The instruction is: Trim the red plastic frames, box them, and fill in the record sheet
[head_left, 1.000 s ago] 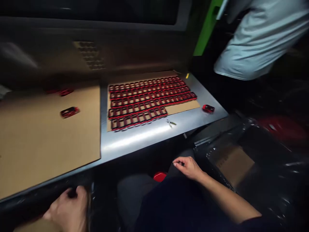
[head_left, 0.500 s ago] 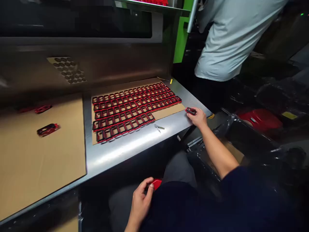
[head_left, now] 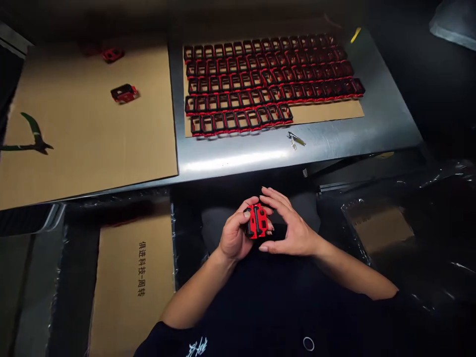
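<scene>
A red and black plastic housing sits in my left hand, above my lap. The left thumb presses its near side, and the fingers wrap behind it. Just to its right is my right hand, open in a C shape with fingers and thumb spread; it appears to be holding nothing. Beyond both hands, rows of red and black frames stand on a cardboard sheet on the metal table. A small metal nail clipper lies in front of them.
Left on the table, a larger cardboard sheet carries a red and black part, another such part and green-handled cutters. A printed carton stands below left. Plastic-wrapped cardboard is at right.
My right hand has come back from the table's right edge to beside my left hand. The left hand now holds the red and black housing up. The view has turned left and down.
</scene>
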`<move>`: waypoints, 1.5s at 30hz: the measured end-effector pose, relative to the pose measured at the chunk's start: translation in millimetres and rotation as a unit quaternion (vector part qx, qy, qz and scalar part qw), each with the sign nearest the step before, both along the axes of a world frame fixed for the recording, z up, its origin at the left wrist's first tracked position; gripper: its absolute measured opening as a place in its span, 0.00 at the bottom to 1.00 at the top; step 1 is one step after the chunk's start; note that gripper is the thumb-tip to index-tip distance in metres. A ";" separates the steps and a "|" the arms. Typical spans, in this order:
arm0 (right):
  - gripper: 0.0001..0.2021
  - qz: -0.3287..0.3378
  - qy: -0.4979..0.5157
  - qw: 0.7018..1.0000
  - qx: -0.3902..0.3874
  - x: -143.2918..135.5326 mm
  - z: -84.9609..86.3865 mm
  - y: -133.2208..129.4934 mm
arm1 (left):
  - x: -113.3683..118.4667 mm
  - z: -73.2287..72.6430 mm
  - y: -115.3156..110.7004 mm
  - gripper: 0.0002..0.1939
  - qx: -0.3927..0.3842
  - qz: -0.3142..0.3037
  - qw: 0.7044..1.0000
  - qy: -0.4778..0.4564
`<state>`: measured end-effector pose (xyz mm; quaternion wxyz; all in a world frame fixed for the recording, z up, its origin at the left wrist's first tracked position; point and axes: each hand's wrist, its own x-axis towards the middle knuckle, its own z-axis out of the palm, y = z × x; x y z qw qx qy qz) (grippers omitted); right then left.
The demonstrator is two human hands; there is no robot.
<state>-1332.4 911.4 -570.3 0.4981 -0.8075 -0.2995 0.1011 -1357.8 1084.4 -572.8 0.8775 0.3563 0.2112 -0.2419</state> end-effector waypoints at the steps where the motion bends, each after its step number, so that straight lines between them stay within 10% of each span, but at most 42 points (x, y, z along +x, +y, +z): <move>1: 0.47 0.013 0.025 1.000 0.005 1.1 -0.1 -1.1 | -1.7 0.5 2.2 0.28 -0.005 -0.007 1.000 -0.003; 18: 0.35 -0.049 0.054 0.997 -0.016 -7.5 5.7 -0.5 | -11.3 -7.5 15.0 0.14 0.060 -0.036 0.997 0.025; 29: 0.37 -0.025 0.029 0.999 0.016 -6.8 1.4 -4.0 | -20.7 -6.9 16.4 0.24 0.129 -0.104 0.985 -0.039; 33: 0.34 -0.051 0.160 0.983 0.074 -3.4 7.6 -14.3 | -21.2 -0.1 19.1 0.21 0.212 -0.070 0.972 -0.070; 40: 0.25 -0.079 0.577 0.794 0.176 0.3 12.6 -17.9 | -22.8 7.4 27.5 0.13 0.443 -0.114 0.849 -0.264; 45: 0.21 -0.075 0.567 0.803 0.165 -6.4 14.2 -7.0 | -19.8 3.8 31.8 0.14 0.485 -0.088 0.736 -0.465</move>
